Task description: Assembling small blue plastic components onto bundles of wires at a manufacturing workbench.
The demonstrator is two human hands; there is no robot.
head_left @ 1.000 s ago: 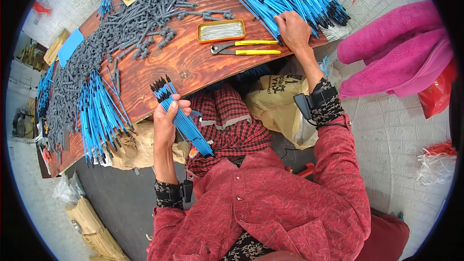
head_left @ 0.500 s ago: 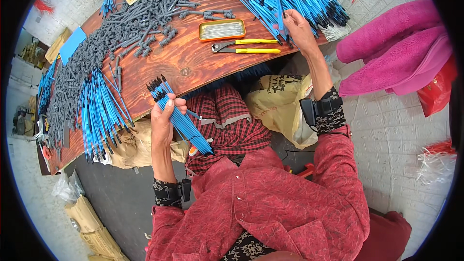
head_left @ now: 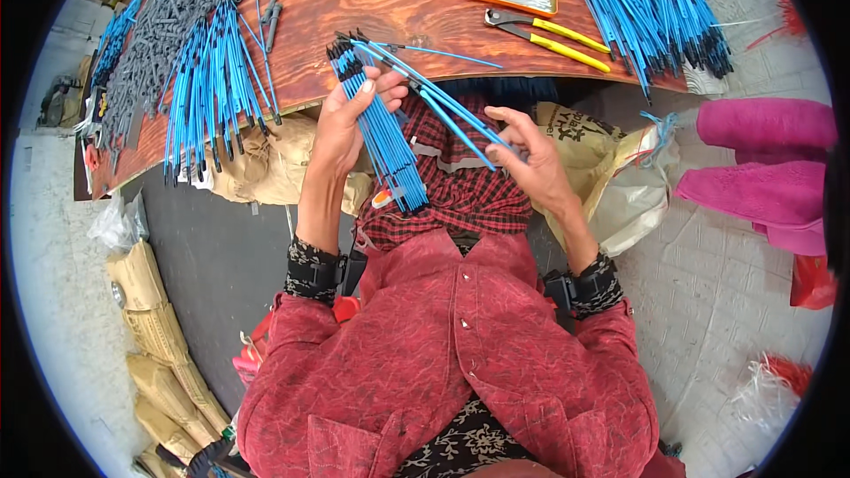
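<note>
My left hand (head_left: 341, 128) has a closed grip on a bundle of blue sticks (head_left: 382, 142). My right hand (head_left: 531, 155) pinches a few more blue sticks (head_left: 452, 115) beside it. Many loose sticks (head_left: 646, 9) lie waiting on the wooden surface (head_left: 416, 18), so lots is left.

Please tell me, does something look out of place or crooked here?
Mostly orderly. One blue rod lies alone, slanted on the wooden board, apart from the piles. The left hand holds a neat bundle.
</note>
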